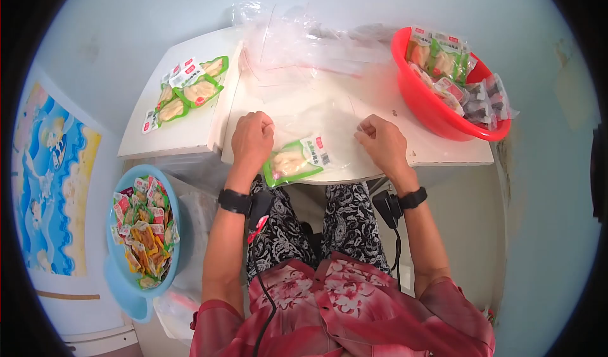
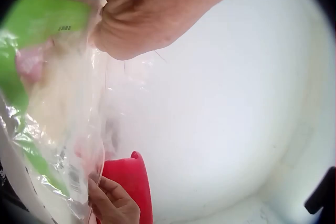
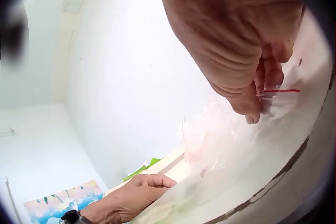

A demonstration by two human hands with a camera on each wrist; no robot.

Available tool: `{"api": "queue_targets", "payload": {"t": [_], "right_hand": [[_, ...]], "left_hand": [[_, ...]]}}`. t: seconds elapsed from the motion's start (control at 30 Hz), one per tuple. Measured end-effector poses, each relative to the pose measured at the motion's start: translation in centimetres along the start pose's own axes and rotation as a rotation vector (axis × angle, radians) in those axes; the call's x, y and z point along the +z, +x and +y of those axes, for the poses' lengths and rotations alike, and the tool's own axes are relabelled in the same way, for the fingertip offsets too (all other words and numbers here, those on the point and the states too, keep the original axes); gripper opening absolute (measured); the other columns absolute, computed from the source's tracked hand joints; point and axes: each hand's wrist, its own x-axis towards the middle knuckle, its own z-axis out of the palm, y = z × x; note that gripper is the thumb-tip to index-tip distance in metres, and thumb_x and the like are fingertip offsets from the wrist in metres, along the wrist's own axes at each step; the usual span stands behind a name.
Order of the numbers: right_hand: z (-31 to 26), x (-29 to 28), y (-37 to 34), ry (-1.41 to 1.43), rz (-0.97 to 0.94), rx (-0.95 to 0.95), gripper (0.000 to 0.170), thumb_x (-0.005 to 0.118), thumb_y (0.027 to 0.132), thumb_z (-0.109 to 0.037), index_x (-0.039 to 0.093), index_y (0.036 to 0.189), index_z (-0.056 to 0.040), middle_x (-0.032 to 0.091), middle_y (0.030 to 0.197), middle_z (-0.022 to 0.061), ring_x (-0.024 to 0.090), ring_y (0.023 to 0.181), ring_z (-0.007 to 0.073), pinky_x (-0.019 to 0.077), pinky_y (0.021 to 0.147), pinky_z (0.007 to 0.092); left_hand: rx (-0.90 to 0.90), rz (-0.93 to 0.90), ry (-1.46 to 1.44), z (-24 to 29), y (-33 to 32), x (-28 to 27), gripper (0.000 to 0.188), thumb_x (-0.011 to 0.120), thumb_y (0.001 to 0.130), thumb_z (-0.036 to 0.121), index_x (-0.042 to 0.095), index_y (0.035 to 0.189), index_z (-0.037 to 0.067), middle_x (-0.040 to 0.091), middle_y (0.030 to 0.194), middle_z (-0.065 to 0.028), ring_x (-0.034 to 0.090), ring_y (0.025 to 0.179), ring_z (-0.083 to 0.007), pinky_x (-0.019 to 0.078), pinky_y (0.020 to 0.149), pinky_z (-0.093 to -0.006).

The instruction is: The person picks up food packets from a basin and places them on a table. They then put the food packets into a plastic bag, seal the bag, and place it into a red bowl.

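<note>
My left hand [image 1: 252, 139] pinches one end of a clear plastic bag [image 1: 332, 126] on the table. At the other end my right hand [image 1: 384, 143] grips the bag between thumb and fingers, where a red zip strip [image 3: 281, 90] shows in the right wrist view. Between the hands, near the table's front edge, lies a green-edged food packet [image 1: 290, 161] with pale pieces inside and a white label end. Clear film overlaps this packet in the left wrist view, and I cannot tell if it is inside the bag.
Several similar packets [image 1: 197, 92] lie on the left white surface. A red basin [image 1: 421, 107] with packets stands at the back right. Clear bags [image 1: 285, 40] are heaped at the back. Low on the left is a blue basin [image 1: 177, 195] full of colourful packets.
</note>
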Motion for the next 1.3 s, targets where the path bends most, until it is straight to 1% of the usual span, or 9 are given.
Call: {"api": "queue_targets", "payload": {"t": [0.1, 0.2, 0.43, 0.7, 0.83, 0.9, 1.0, 1.23, 1.3], "right_hand": [[0.4, -0.4, -0.5, 0.29, 0.088, -0.017, 0.02, 0.078, 0.088, -0.016, 0.069, 0.093, 0.0005, 0.072, 0.085, 0.0043, 0.067, 0.077, 0.0158, 0.0513, 0.073, 0.0307], [1.3, -0.6, -1.5, 0.62, 0.099, -0.044, 0.01, 0.076, 0.092, -0.009, 0.069, 0.092, -0.0021, 0.071, 0.084, 0.0, 0.063, 0.078, 0.0085, 0.0493, 0.073, 0.0256], [-0.3, -2.2, -2.2, 0.837, 0.059, -0.062, 0.015, 0.075, 0.095, -0.013, 0.065, 0.096, -0.0021, 0.07, 0.085, 0.0015, 0.064, 0.08, 0.0069, 0.0485, 0.072, 0.024], [0.3, -2.7, -2.2, 0.725, -0.082, 0.078, 0.022, 0.072, 0.093, -0.011, 0.062, 0.109, 0.0012, 0.072, 0.08, 0.0078, 0.067, 0.072, 0.0131, 0.0513, 0.067, 0.0281], [2.9, -0.8, -1.8, 0.327, 0.091, -0.016, 0.034, 0.072, 0.091, -0.01, 0.061, 0.122, -0.0002, 0.074, 0.083, 0.0117, 0.07, 0.071, 0.0193, 0.0528, 0.067, 0.0331], [4.2, 0.0, -1.8, 0.354, 0.204, -0.047, 0.039, 0.071, 0.092, -0.01, 0.061, 0.128, -0.0015, 0.073, 0.082, 0.0116, 0.07, 0.074, 0.02, 0.0537, 0.068, 0.0345], [4.3, -0.5, -2.3, 0.481, 0.244, 0.009, 0.034, 0.067, 0.098, -0.01, 0.059, 0.13, 0.0004, 0.07, 0.093, 0.0089, 0.061, 0.07, 0.0125, 0.0507, 0.064, 0.0275], [4.9, -0.9, -3.5, 0.771, 0.293, 0.082, 0.03, 0.059, 0.103, -0.01, 0.057, 0.129, 0.0032, 0.067, 0.103, 0.0087, 0.054, 0.071, 0.0079, 0.0448, 0.063, 0.0222], [4.6, -0.9, -3.9, 0.811, 0.295, 0.065, 0.028, 0.056, 0.104, -0.008, 0.057, 0.129, 0.0033, 0.067, 0.104, 0.0089, 0.053, 0.071, 0.0077, 0.0438, 0.063, 0.0218]], "left_hand": [[0.19, 0.253, 0.054, 4.0, -1.2, -3.2, 0.007, 0.067, 0.088, 0.004, 0.063, 0.094, 0.004, 0.061, 0.089, -0.0109, 0.057, 0.088, -0.0331, 0.0468, 0.078, -0.0461], [0.271, 0.341, 0.044, 9.2, -2.8, -7.6, 0.007, 0.066, 0.089, 0.002, 0.063, 0.095, 0.004, 0.059, 0.088, -0.0101, 0.056, 0.087, -0.0326, 0.046, 0.079, -0.045], [0.337, 0.415, 0.078, 11.8, -2.4, -10.7, 0.007, 0.066, 0.089, 0.002, 0.062, 0.094, 0.004, 0.059, 0.087, -0.0105, 0.056, 0.089, -0.0334, 0.0457, 0.08, -0.0453], [0.293, 0.261, 0.278, 7.4, 2.3, -5.6, 0.007, 0.066, 0.086, 0.005, 0.063, 0.093, 0.003, 0.063, 0.092, -0.0128, 0.058, 0.096, -0.0353, 0.0485, 0.083, -0.0469], [0.267, 0.258, 0.292, 4.6, 3.8, -1.0, 0.01, 0.064, 0.09, 0.007, 0.064, 0.1, 0.005, 0.061, 0.096, -0.0133, 0.059, 0.1, -0.0366, 0.0492, 0.085, -0.0476], [0.25, 0.275, 0.196, 6.5, 2.6, -1.9, 0.019, 0.067, 0.09, 0.009, 0.065, 0.108, 0.005, 0.061, 0.101, -0.014, 0.059, 0.104, -0.0366, 0.0498, 0.087, -0.0478], [0.274, 0.259, 0.104, 8.0, 1.2, -4.5, 0.027, 0.07, 0.089, 0.011, 0.065, 0.115, 0.006, 0.062, 0.104, -0.0144, 0.059, 0.106, -0.0359, 0.0502, 0.089, -0.0466], [0.173, 0.506, 0.42, 1.8, 1.3, -11.1, 0.036, 0.071, 0.083, 0.005, 0.063, 0.118, 0.002, 0.063, 0.109, -0.0143, 0.058, 0.109, -0.0355, 0.0482, 0.093, -0.0464], [0.16, 0.435, 0.514, -0.6, 1.7, -12.0, 0.033, 0.071, 0.081, 0.003, 0.066, 0.114, 0.002, 0.063, 0.111, -0.014, 0.058, 0.11, -0.0348, 0.0481, 0.094, -0.0459]]}}
